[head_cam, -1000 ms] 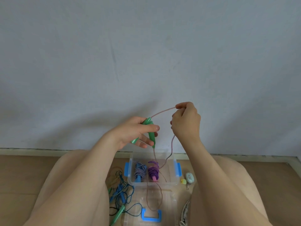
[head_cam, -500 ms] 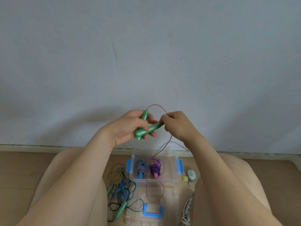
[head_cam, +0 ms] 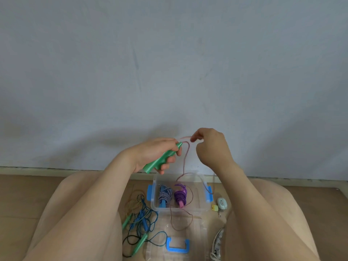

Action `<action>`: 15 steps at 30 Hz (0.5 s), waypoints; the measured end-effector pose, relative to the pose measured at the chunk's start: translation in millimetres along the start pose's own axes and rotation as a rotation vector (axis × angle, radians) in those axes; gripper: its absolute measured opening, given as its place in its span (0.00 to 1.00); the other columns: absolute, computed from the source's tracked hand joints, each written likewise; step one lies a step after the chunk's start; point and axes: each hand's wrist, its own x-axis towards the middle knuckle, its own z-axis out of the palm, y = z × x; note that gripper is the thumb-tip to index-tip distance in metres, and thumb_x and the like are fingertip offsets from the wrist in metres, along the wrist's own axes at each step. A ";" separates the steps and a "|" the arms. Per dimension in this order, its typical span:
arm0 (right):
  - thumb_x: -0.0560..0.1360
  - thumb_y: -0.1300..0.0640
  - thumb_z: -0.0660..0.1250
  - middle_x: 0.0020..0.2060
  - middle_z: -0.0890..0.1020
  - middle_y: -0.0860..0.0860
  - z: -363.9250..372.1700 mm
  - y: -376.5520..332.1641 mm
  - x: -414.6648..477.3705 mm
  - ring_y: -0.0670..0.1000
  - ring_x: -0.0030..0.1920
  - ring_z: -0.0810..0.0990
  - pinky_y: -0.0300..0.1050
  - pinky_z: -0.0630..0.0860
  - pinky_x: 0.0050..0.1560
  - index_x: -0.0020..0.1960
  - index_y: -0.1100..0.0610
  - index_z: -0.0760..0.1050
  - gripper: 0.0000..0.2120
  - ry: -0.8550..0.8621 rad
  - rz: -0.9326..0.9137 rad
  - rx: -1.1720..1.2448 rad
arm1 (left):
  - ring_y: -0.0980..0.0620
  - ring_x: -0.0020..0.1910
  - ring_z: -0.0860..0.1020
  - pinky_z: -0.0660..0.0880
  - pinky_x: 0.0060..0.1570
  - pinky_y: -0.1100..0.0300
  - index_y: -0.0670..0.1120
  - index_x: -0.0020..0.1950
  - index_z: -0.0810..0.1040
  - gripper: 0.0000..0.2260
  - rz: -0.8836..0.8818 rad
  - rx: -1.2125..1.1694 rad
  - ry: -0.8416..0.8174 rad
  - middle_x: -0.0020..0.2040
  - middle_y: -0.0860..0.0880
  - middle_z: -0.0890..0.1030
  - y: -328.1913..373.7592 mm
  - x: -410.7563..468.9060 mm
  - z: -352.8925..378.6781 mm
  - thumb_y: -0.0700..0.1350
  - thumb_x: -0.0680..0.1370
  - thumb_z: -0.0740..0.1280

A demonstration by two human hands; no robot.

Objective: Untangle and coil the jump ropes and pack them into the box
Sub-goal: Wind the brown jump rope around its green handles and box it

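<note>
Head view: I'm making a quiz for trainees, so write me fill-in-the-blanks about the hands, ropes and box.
The left hand grips a ____ handle while the right hand pinches its pinkish cord.
The clear box holds ____ coiled ropes.
The box's latches are ____.
Missing words: green, two, blue.

Matt green plastic handle [head_cam: 160, 162] in the left hand [head_cam: 154, 155], a smooth pink cord [head_cam: 185, 157] beside it; below the hand, a glossy clear plastic box [head_cam: 178, 209] holds braided cloth rope [head_cam: 165, 193] on wood-grain floor [head_cam: 22, 194].

Shoe [head_cam: 217, 246] cut by bottom edge — rope [head_cam: 185, 161] top blurred.
</note>
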 end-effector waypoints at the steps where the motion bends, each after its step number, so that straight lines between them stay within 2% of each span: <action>1: 0.69 0.72 0.59 0.56 0.85 0.52 0.4 0.2 -0.1 0.53 0.58 0.82 0.49 0.79 0.58 0.60 0.54 0.82 0.26 -0.020 -0.082 -0.004 | 0.51 0.32 0.72 0.74 0.37 0.54 0.43 0.57 0.77 0.09 -0.001 0.023 0.006 0.37 0.49 0.74 -0.7 0.0 -0.6 0.46 0.85 0.60; 2: 0.70 0.72 0.59 0.56 0.86 0.51 0.0 -1.0 -0.5 0.51 0.59 0.82 0.46 0.78 0.60 0.64 0.53 0.80 0.28 -0.076 -0.144 0.047 | 0.51 0.32 0.73 0.74 0.36 0.54 0.43 0.58 0.78 0.09 0.000 0.039 0.013 0.37 0.48 0.75 -1.4 0.2 -1.1 0.46 0.85 0.61; 4: 0.74 0.69 0.60 0.46 0.87 0.49 0.6 -7.0 -3.1 0.46 0.51 0.83 0.39 0.78 0.52 0.66 0.51 0.78 0.25 -0.239 -0.193 0.171 | 0.51 0.33 0.73 0.74 0.35 0.55 0.43 0.61 0.79 0.10 0.012 0.046 0.025 0.38 0.47 0.76 -2.5 0.7 -0.6 0.47 0.85 0.63; 6: 0.79 0.65 0.60 0.37 0.86 0.51 4.1 -9.9 -5.1 0.49 0.41 0.83 0.41 0.78 0.43 0.63 0.50 0.79 0.18 -0.298 -0.229 0.155 | 0.51 0.32 0.73 0.73 0.34 0.56 0.42 0.61 0.80 0.10 0.027 0.040 0.038 0.39 0.46 0.77 -2.4 0.6 -0.2 0.46 0.85 0.63; 7: 0.80 0.63 0.60 0.36 0.85 0.54 5.4 -9.6 -5.6 0.52 0.39 0.82 0.43 0.77 0.41 0.62 0.51 0.80 0.16 -0.292 -0.241 0.124 | 0.51 0.32 0.73 0.73 0.34 0.56 0.43 0.61 0.80 0.10 0.034 0.042 0.045 0.39 0.46 0.77 -2.3 0.4 -0.8 0.46 0.86 0.63; 9: 0.81 0.61 0.59 0.37 0.85 0.55 4.3 -8.7 -5.7 0.52 0.38 0.81 0.42 0.75 0.39 0.60 0.52 0.81 0.14 -0.279 -0.237 0.114 | 0.51 0.33 0.73 0.73 0.34 0.55 0.45 0.62 0.81 0.10 0.047 0.044 0.052 0.40 0.46 0.77 -2.4 -0.2 -3.4 0.46 0.86 0.63; 12: 0.82 0.61 0.58 0.41 0.86 0.48 -1.2 -9.9 -3.0 0.40 0.38 0.79 0.31 0.72 0.38 0.56 0.54 0.83 0.15 -0.249 -0.205 0.174 | 0.51 0.34 0.74 0.74 0.35 0.55 0.48 0.63 0.81 0.09 0.058 0.033 0.043 0.41 0.47 0.78 -3.0 -1.9 -6.7 0.46 0.86 0.64; 15: 0.85 0.58 0.59 0.40 0.85 0.46 0.4 -10.2 -1.9 0.37 0.35 0.77 0.30 0.69 0.37 0.51 0.56 0.82 0.13 -0.204 -0.200 0.192 | 0.52 0.36 0.75 0.74 0.36 0.56 0.47 0.61 0.81 0.07 0.091 0.012 0.006 0.44 0.45 0.78 -2.3 -3.0 -6.3 0.43 0.85 0.66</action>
